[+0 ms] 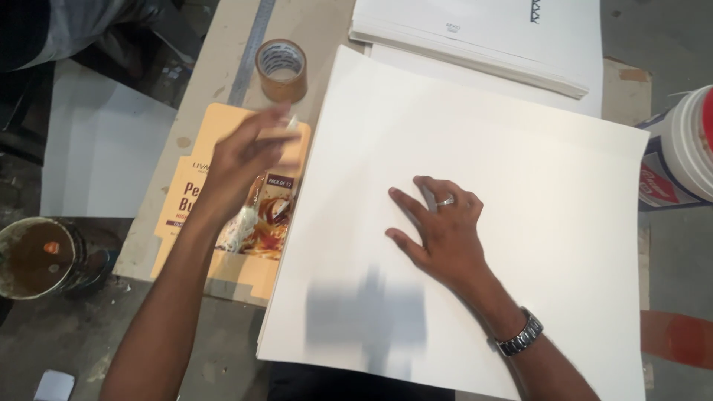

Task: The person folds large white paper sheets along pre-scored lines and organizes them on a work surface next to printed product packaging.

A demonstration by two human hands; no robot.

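Head view, looking down on a workbench. We see the right hand (444, 232) pressed flat, fingers spread, on a large white sheet of stiff paperboard (520, 171) that tops a stack of like sheets; a ring and a metal wristwatch (521, 336) mark this arm. The hand grips nothing: its open palm only pins the sheet.

The left hand (249, 160), blurred by motion, hovers over a flattened orange printed carton (194, 194) lying just beside the sheet's left edge. Its fingers appear loosely curled around the pale handle of a small paintbrush (246, 220), whose bristle end points down onto the carton; the blur keeps us from telling how tight the hold is.

A roll of brown packing tape (282, 69) stands behind the carton. A round tin with dark brown liquid (37, 257) sits on the floor to the left, well apart from the sheets. A white plastic bucket (687, 145) stands at the right edge, and a second pile of white printed boards (483, 33) lies behind the sheet.

In our judgement, good practice here is to keep the flat palm steady so the top sheet cannot slide, and to keep the brush over the carton rather than the clean white face.
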